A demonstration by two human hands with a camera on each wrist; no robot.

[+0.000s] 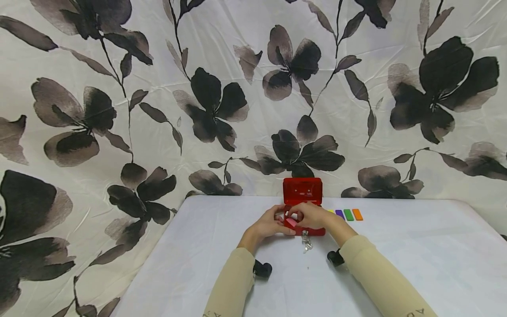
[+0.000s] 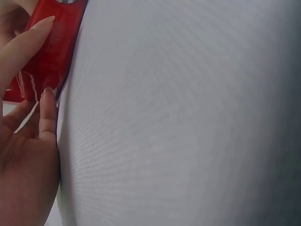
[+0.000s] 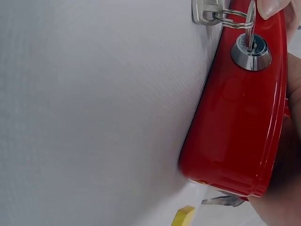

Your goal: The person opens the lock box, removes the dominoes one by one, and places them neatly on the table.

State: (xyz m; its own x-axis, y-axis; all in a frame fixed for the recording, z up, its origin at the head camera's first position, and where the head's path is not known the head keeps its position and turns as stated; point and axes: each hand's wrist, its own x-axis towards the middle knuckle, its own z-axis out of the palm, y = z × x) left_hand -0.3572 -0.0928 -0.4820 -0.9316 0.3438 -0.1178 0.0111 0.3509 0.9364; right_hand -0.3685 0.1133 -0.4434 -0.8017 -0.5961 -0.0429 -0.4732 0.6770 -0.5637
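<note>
A red metal cash box (image 1: 304, 231) stands on the table with its lid (image 1: 303, 191) raised. In the left wrist view my left hand (image 2: 28, 160) grips the left end of the box, thumb across the front face and other fingers round the side. Over the open box, my right hand (image 1: 310, 215) pinches a small pink block (image 1: 291, 222); its fingertips are partly hidden. A key sits in the round lock (image 3: 252, 52) on the front of the box, and a ring of keys (image 1: 306, 242) hangs from it.
To the right of the box a row of small blocks lies on the white table (image 1: 396, 259): yellow, partly hidden by the right arm, purple (image 1: 339, 214), green (image 1: 348, 215) and orange (image 1: 358, 214). A floral curtain (image 1: 237, 110) hangs behind the table.
</note>
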